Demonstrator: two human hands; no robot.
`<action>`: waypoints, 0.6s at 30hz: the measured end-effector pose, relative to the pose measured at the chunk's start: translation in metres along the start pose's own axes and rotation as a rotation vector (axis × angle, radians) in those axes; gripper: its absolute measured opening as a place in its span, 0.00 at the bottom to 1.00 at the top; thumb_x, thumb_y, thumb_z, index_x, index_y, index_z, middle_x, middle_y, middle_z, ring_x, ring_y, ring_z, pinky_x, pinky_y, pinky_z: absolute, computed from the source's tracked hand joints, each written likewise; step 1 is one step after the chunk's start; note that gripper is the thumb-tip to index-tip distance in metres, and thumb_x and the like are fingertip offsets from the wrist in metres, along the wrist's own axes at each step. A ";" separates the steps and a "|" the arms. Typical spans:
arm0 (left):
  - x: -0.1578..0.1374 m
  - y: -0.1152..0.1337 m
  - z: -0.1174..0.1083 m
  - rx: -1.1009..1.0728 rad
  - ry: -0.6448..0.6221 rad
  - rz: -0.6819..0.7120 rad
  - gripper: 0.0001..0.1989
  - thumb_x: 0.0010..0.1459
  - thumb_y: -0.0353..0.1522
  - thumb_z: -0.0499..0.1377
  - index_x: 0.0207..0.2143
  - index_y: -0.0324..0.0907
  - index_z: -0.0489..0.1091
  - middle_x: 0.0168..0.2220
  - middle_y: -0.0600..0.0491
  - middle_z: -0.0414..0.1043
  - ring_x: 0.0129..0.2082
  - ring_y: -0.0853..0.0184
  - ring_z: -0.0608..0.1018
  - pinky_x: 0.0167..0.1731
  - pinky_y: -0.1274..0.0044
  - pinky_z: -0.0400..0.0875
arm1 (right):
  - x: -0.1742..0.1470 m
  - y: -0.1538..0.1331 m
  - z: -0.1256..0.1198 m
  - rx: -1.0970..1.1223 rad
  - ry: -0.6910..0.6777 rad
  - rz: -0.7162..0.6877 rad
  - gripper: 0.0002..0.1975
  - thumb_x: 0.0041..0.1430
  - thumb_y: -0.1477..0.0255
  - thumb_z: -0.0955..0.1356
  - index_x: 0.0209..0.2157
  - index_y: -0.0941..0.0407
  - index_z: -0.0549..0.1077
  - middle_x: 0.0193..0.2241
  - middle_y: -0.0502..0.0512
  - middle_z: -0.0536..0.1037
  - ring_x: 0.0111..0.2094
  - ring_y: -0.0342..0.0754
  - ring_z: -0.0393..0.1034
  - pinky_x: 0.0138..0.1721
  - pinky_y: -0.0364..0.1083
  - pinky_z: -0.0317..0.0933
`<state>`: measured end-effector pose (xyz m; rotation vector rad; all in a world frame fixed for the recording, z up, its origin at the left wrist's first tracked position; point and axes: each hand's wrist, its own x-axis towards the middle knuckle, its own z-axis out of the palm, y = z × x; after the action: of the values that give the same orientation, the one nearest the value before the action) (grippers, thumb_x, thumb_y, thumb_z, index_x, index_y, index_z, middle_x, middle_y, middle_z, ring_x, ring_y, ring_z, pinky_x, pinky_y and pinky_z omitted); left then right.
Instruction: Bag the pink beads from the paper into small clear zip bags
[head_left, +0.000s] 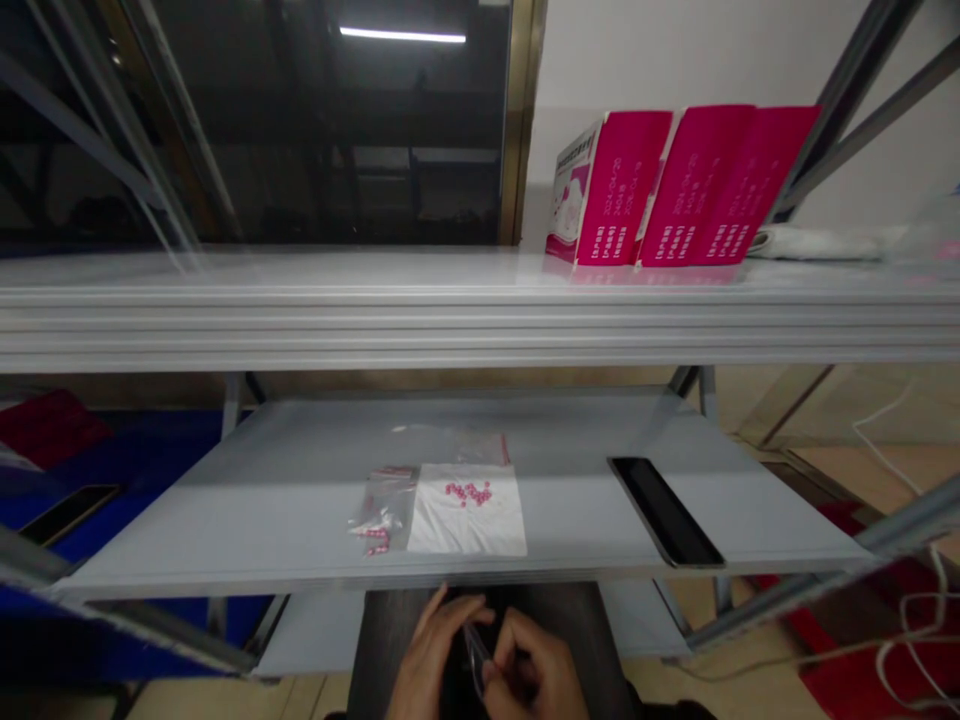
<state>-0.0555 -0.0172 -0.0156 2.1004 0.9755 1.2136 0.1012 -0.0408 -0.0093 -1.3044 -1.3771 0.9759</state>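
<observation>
Below the shelf edge: both hands met over the lap.
Left hand (433, 655): fingers curled, pinching a small clear bag (475, 655).
Right hand (534, 668): pinching the bag's other side.
Advice: grip near the mouth, pull evenly.
Shelf (300, 470): pink beads (468, 492) lay on white paper (468, 512).

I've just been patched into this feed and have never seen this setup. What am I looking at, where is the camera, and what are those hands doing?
There is no machine here: a person wears a camera on the head, looking forward and down, so the single picture shows their own two hands. The left hand and right hand meet low in the picture, below the shelf, pinching a small clear bag; what is in it cannot be made out. On the lower shelf lie a white sheet with small pink beads, another clear bag and a dark phone. Pink boxes stand on the upper shelf.
</observation>
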 end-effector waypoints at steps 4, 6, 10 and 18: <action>0.005 0.020 0.002 0.141 0.136 0.009 0.30 0.44 0.27 0.65 0.53 0.46 0.67 0.42 0.50 0.80 0.42 0.59 0.82 0.46 0.69 0.77 | 0.007 -0.015 -0.001 -0.114 0.108 -0.100 0.07 0.45 0.75 0.62 0.19 0.54 0.57 0.15 0.42 0.57 0.16 0.39 0.54 0.19 0.39 0.47; 0.009 0.030 0.002 0.130 0.174 0.005 0.29 0.43 0.25 0.64 0.51 0.47 0.68 0.40 0.51 0.80 0.38 0.61 0.83 0.40 0.73 0.79 | 0.010 -0.024 -0.006 -0.203 0.120 -0.120 0.07 0.45 0.75 0.62 0.19 0.54 0.57 0.15 0.43 0.57 0.17 0.40 0.56 0.19 0.39 0.48; 0.018 0.034 0.000 0.053 0.152 -0.009 0.29 0.41 0.24 0.66 0.49 0.48 0.70 0.38 0.53 0.81 0.36 0.63 0.83 0.36 0.76 0.80 | 0.018 -0.035 -0.015 -0.322 0.091 -0.137 0.08 0.44 0.77 0.62 0.18 0.54 0.56 0.15 0.44 0.59 0.17 0.41 0.57 0.20 0.39 0.49; 0.021 0.025 0.002 -0.107 0.220 -0.194 0.19 0.47 0.27 0.65 0.44 0.43 0.74 0.38 0.50 0.82 0.36 0.62 0.84 0.38 0.76 0.79 | 0.037 -0.043 -0.024 -0.306 -0.039 -0.099 0.10 0.54 0.74 0.64 0.20 0.55 0.61 0.16 0.45 0.63 0.19 0.42 0.62 0.21 0.39 0.52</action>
<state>-0.0385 -0.0158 0.0119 1.7724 1.1545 1.3829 0.1166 -0.0105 0.0414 -1.4295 -1.6529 0.7467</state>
